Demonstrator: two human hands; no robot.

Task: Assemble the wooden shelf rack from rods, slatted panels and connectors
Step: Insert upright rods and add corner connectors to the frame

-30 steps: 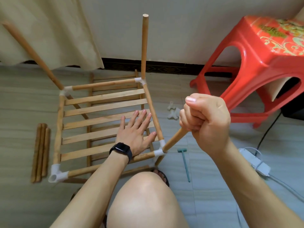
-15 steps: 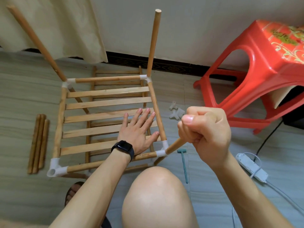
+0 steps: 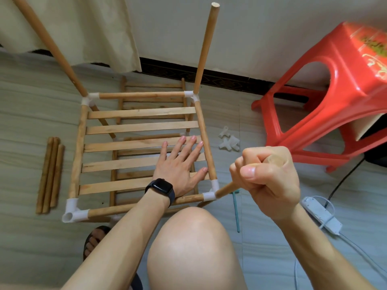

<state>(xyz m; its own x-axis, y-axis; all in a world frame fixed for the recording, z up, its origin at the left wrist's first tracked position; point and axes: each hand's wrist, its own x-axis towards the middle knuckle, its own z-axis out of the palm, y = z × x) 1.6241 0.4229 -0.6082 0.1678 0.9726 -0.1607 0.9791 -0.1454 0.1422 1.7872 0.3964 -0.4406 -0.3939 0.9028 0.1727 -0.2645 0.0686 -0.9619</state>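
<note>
- Right hand (image 3: 270,178): clenched in a fist round the upper end of a rod (image 3: 225,188); the rod slants down and left, its lower end meeting the near-right connector (image 3: 209,195) of the frame
- Left hand (image 3: 180,164): flat, fingers straight and spread, pressing on the slatted panel (image 3: 134,126) close to its right edge; thumb tip near the right frame rod (image 3: 206,143); black watch (image 3: 160,189) on the wrist
- Slatted panel: five slats bounded by four rods joined at white corner pieces; the near-left connector (image 3: 72,212) shows an open socket facing the viewer
- Upright rods: one rises from the far-right connector (image 3: 191,97), nearly vertical (image 3: 206,49); another leans left from the far-left connector (image 3: 90,99), its top out of view (image 3: 48,45)
- Lower panel (image 3: 150,88): visible through and beyond the slats, beneath the upper one
- Spare rods (image 3: 49,174): three, side by side on the floor, left of the frame with a strip of bare floor between
- Loose connectors (image 3: 228,142): on the floor between the frame's right edge and the red stool (image 3: 335,101)
- Green tool (image 3: 236,208) and white power strip (image 3: 320,214): on the floor right of the knee (image 3: 192,243)
</note>
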